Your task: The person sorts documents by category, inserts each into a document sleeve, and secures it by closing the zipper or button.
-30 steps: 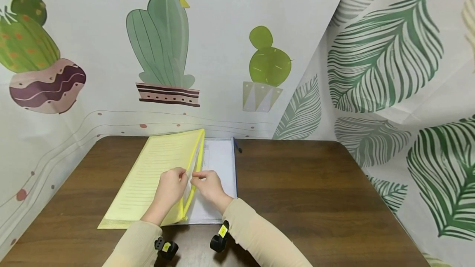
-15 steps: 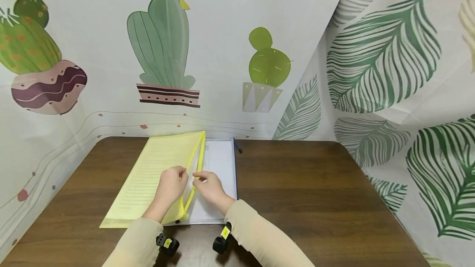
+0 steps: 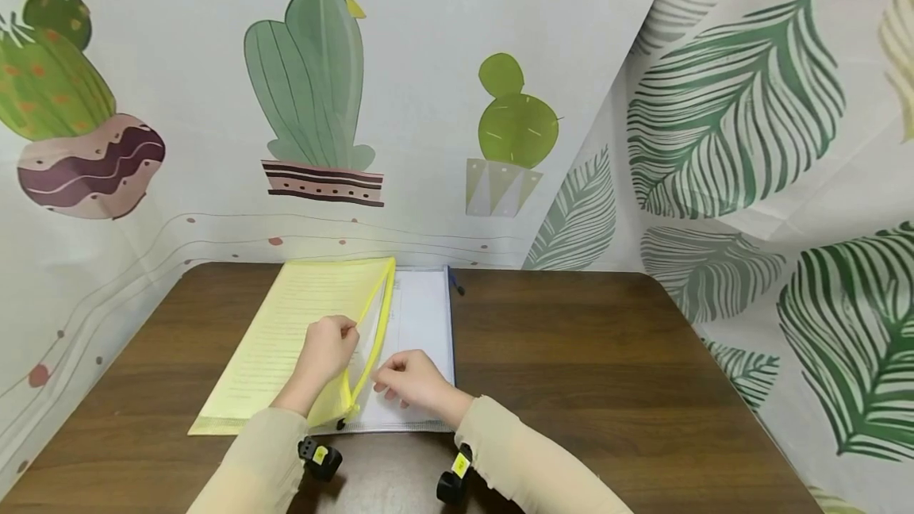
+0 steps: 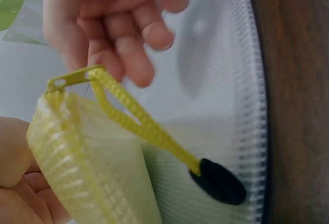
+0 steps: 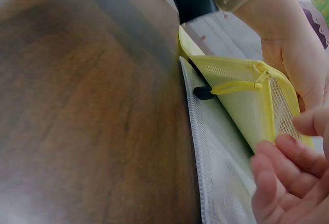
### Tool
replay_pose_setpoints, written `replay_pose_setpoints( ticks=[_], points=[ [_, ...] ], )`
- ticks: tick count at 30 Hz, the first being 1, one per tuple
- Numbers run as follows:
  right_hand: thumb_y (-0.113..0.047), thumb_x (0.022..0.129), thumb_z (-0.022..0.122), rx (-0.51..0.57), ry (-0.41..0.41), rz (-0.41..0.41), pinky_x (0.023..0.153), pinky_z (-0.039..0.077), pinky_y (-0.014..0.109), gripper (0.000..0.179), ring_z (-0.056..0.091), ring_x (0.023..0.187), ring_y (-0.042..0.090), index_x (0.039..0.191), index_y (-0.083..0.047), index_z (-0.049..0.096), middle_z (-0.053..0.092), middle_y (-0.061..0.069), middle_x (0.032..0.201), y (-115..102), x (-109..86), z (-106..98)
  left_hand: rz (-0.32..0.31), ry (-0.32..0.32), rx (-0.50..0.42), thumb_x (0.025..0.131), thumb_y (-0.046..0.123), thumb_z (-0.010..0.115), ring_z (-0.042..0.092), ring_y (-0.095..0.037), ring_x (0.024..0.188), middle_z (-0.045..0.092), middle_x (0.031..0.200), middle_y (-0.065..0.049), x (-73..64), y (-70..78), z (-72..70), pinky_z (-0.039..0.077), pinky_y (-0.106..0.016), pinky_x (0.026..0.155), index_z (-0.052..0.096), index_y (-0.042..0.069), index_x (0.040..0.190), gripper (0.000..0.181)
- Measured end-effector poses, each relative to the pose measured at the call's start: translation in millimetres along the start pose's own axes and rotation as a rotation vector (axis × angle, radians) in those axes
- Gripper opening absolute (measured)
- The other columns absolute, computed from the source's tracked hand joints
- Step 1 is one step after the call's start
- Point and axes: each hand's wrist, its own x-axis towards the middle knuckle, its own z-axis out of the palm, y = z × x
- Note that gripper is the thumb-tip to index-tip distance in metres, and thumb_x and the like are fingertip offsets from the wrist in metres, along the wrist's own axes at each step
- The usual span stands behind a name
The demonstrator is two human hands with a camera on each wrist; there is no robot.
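on a wooden table [image 3: 607, 371], a yellow zip pouch [image 3: 282, 339] lies partly over a white pouch [image 3: 424, 312], its mouth [image 3: 370, 330] apparently being spread as the left hand [image 3: 328, 347] pinches one edge, while the empty right hand [image 3: 412, 377], fingers loosely curled, likely needs the opposite edge [image 3: 384, 324] next.

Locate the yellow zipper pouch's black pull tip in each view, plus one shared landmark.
Head: black pull tip low, left of centre, by the pouch's near right corner.
Left wrist: black pull tip lower right.
Right wrist: black pull tip right of centre, just above mid-height.
Shared landmark: yellow zipper pouch.
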Motion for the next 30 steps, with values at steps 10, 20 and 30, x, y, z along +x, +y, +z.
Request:
replay_pose_setpoints(
  ticks=[10, 20, 30],
  points=[
    [-0.025, 0.086, 0.067, 0.15, -0.286, 0.032, 0.045, 0.049, 0.021, 0.027, 0.064, 0.061, 0.009, 0.106, -0.008, 0.072, 0.073, 0.006, 0.089, -2, -18.2, 8, 0.011, -0.05, -0.007, 0.087, 0.004, 0.05, 0.056, -0.018, 0.065, 0.069, 0.093, -0.022, 8.6, -1.5, -7.6, 0.05, -0.029, 0.059, 0.067, -0.01, 0.101, 0.026],
    [-0.022, 0.085, 0.066, 0.374, -0.236, 0.163, 0.04, 0.043, 0.018, 0.023, 0.057, 0.052, 0.004, 0.099, -0.004, 0.071, 0.068, 0.001, 0.071, 3, -24.6, 28, -0.008, -0.07, -0.025, 0.088, 0.007, 0.05, 0.06, -0.019, 0.073, 0.069, 0.095, -0.02, 6.3, -4.2, -5.8, 0.053, -0.032, 0.064, 0.067, -0.009, 0.102, 0.027],
    [-0.017, 0.082, 0.063, 0.015, -0.164, -0.025, 0.037, 0.035, 0.017, 0.018, 0.045, 0.042, 0.004, 0.076, -0.001, 0.067, 0.058, -0.005, 0.053, -1, -28.7, 19, -0.009, -0.1, -0.049, 0.091, 0.01, 0.051, 0.064, -0.033, 0.096, 0.068, 0.103, -0.022, 1.8, -9.6, -0.9, 0.055, -0.042, 0.077, 0.066, -0.007, 0.107, 0.028]
  ],
)
